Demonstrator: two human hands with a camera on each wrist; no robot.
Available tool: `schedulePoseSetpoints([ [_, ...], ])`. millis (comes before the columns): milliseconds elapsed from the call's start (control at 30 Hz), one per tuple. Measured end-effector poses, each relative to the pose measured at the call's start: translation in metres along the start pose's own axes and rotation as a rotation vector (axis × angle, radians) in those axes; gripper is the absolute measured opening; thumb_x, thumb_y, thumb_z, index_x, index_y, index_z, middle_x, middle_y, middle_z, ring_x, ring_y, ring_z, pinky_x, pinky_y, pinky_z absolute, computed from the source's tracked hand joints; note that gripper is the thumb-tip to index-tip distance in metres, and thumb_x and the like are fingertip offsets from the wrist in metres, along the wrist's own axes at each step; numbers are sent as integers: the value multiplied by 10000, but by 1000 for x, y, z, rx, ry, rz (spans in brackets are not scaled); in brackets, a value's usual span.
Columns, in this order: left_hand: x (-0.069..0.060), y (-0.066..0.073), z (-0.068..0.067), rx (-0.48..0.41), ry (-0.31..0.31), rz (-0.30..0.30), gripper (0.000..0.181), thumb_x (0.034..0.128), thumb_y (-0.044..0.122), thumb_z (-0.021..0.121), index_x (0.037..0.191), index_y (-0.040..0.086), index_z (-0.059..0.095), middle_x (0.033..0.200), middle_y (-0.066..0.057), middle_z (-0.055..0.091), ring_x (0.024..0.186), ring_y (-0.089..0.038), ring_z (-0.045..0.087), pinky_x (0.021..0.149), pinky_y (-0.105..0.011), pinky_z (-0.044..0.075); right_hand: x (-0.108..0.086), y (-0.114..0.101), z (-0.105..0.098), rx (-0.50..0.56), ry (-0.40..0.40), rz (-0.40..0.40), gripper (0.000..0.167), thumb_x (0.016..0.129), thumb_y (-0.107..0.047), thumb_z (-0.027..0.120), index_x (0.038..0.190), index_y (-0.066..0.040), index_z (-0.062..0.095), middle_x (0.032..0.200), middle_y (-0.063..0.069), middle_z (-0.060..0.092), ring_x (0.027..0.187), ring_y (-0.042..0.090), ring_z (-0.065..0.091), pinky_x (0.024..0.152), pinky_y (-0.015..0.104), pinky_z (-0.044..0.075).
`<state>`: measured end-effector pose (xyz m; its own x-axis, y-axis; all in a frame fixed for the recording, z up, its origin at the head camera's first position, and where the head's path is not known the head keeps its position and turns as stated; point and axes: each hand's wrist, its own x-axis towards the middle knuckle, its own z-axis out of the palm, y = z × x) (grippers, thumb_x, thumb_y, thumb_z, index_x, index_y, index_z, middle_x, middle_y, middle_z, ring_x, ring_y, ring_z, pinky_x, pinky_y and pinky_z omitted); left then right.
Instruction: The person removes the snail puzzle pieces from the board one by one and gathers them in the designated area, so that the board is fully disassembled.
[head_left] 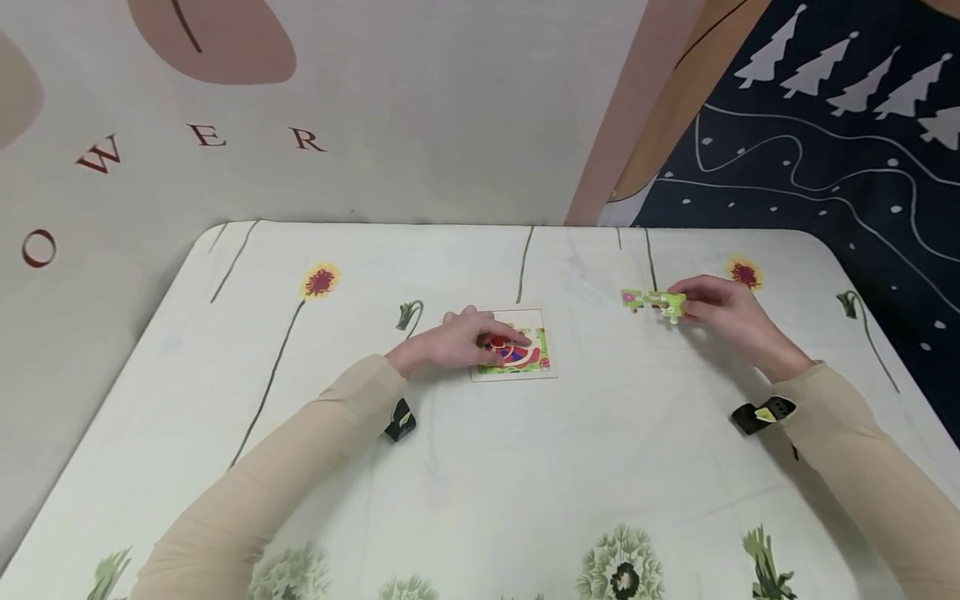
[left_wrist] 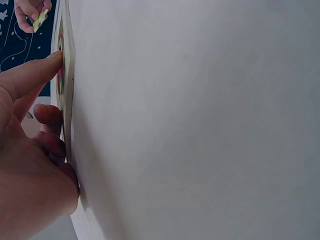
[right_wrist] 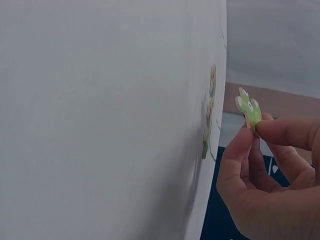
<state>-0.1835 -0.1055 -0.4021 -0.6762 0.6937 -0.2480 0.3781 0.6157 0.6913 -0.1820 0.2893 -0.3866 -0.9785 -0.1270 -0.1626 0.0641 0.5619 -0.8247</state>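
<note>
The left hand (head_left: 465, 340) hid part of the picture board (head_left: 535, 358); the bench (head_left: 525, 467) was cut off before its near edge.

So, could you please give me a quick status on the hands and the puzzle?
Left hand resting on puzzle board. Right hand pinching green jigsaw piece, held off table. Loose pieces lie nearby; no obstruction seen between hands.

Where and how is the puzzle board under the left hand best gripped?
I would pinch the puzzle board by its right border, coming from the right: the left hand covers part of the left side, but that border is free. It lies flat and looks thin, so probably catch its edge.
</note>
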Motion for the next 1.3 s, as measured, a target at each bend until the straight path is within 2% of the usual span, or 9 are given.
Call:
schedulePoseSetpoints([
  [133, 1, 0, 0, -5, 0, 1, 410, 960, 173, 711, 1369, 189, 695, 1272, -45, 647, 962, -226, 394, 849, -410, 236, -1, 4, -3, -24, 20, 22, 328, 1056, -43, 529, 1363, 56, 587, 1158, -96, 581, 942, 9, 538, 799, 125, 489],
  [400, 2, 0, 0, -1, -2, -2, 404, 961, 177, 711, 1365, 191, 699, 1272, -46, 651, 957, -217, 394, 844, -399, 235, 1, 15, -8, 13, 49, -26, 319, 1032, 12, 536, 1332, 115, 575, 1028, -262, 582, 899, -11, 536, 771, 123, 492],
  [667, 1, 1, -1, -8, 4, -10, 402, 957, 172, 718, 1358, 190, 704, 1262, -46, 652, 957, -217, 394, 854, -406, 234, 4, 18, -13, -60, 39, 22, 338, 1045, -17, 522, 1358, 93, 581, 1062, -196, 559, 899, -6, 507, 771, 114, 471],
  [767, 1, 1, 0, -9, 5, -7, 400, 955, 165, 720, 1354, 188, 706, 1275, -46, 652, 957, -216, 394, 856, -408, 232, 6, 19, -15, -80, 41, 44, 343, 1042, -20, 523, 1360, 91, 581, 1103, -135, 575, 896, -13, 507, 767, 114, 467],
  [867, 1, 0, 0, -7, 10, -1, 397, 953, 158, 723, 1349, 184, 710, 1274, -48, 653, 952, -216, 392, 850, -407, 229, 8, 19, -17, -98, 33, 60, 348, 1044, -26, 517, 1366, 94, 574, 1225, 50, 608, 899, 4, 505, 761, 117, 462],
  [1000, 1, 0, 1, -1, 18, 0, 396, 952, 157, 724, 1346, 185, 712, 1264, -45, 656, 944, -216, 387, 844, -403, 225, 12, 19, -19, -136, 17, 85, 359, 1043, -32, 502, 1370, 103, 559, 1357, 257, 540, 893, 41, 505, 742, 129, 453],
  [1167, 0, 2, 2, 9, 23, -11, 397, 956, 160, 722, 1351, 187, 709, 1191, -38, 652, 935, -220, 380, 838, -399, 227, 17, 19, -19, -173, 13, 86, 355, 1019, -17, 517, 1339, 130, 566, 1295, 298, 552, 824, 24, 521, 702, 150, 463],
  [1300, -1, 4, 4, 15, 33, -22, 396, 962, 153, 715, 1356, 192, 707, 1149, -34, 642, 932, -225, 380, 833, -396, 230, 20, 18, -18, -193, 8, 102, 357, 1016, -19, 506, 1338, 125, 566, 1283, 301, 551, 829, 55, 537, 690, 151, 472],
])
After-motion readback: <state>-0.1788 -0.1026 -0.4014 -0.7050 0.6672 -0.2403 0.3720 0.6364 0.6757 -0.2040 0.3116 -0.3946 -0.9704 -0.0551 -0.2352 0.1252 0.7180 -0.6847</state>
